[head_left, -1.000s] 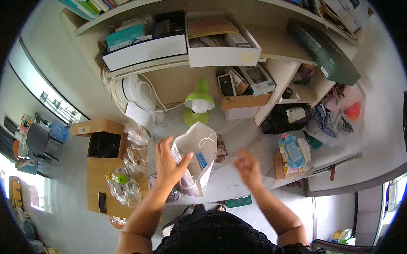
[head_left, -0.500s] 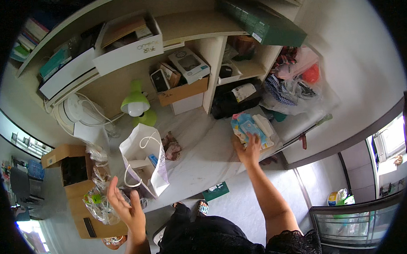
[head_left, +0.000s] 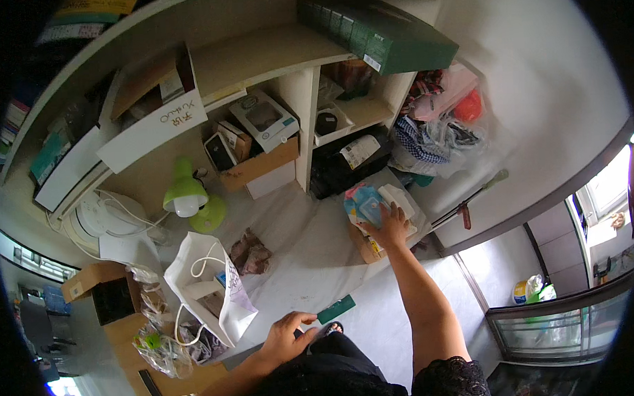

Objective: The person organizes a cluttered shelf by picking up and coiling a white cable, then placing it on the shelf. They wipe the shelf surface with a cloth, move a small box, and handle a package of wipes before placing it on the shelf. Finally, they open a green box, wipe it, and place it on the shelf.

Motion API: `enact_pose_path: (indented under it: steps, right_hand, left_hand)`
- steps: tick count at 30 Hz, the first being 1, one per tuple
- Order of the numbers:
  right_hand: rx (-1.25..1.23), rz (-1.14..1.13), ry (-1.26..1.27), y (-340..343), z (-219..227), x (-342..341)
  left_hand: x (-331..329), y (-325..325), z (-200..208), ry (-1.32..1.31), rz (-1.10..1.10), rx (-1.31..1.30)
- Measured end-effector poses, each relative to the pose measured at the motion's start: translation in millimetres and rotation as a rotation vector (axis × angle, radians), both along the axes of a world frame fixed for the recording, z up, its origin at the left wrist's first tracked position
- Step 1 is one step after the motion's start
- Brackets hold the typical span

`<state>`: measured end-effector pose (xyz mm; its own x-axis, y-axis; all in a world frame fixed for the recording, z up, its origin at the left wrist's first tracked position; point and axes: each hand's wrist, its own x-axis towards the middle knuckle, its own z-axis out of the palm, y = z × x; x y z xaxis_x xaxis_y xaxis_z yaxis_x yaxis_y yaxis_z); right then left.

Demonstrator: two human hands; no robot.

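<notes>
My right hand [head_left: 391,227] rests on a blue soft packet [head_left: 365,205], fingers spread over it. Beside the packet, under my fingertips, is a white object [head_left: 392,195] whose kind I cannot make out. Both lie on a small cardboard box [head_left: 364,246] on the desk's right part. Low in the middle, my left hand [head_left: 288,338] hangs at the desk's front edge, thumb apart from loosely bent fingers, with nothing visible in it. Its fingertips overlap a flat green thing [head_left: 337,308] that appears to lie on the floor. A white paper bag [head_left: 210,285] stands left of that hand.
A crumpled brown bag [head_left: 250,253] and a green lamp [head_left: 185,192] are on the desk. Behind are shelves with an open carton [head_left: 267,158], a black package [head_left: 351,162] and a dark green box [head_left: 388,38]. Plastic bags [head_left: 444,134] hang at right. Cardboard boxes [head_left: 118,303] stand at left.
My left hand has swung from beside the paper bag rightward and down, its fingers now bent. My right hand stays on the packet, fingers shifted toward the white object. The whole view has turned.
</notes>
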<state>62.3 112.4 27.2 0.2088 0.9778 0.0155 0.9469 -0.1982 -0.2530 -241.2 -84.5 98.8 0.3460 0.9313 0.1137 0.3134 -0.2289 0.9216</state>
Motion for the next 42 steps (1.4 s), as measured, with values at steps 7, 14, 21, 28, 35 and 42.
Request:
enact_pose_path:
  steps: [7,14,21,28,35,42]
  right_hand:
    - [0.201,0.285,0.008,7,9,-31]
    - [0.631,0.997,0.360,40,145,-93]
    - [0.610,1.264,0.492,68,194,-168]
    - [-0.154,1.226,0.278,89,7,-239]
    - [-0.481,1.153,-0.070,14,-54,-316]
    - [-0.454,1.142,-0.152,-5,-107,-296]
  left_hand:
    - [30,41,-21,-0.057,0.130,0.018]
    - [50,77,11,0.004,0.507,0.155]
    - [19,44,9,0.611,0.944,0.347]
    - [-59,-14,-1,0.910,1.244,-0.013]
    - [-115,-48,-10,0.689,1.388,0.074]
    - [-159,-44,-6,0.541,1.497,0.210]
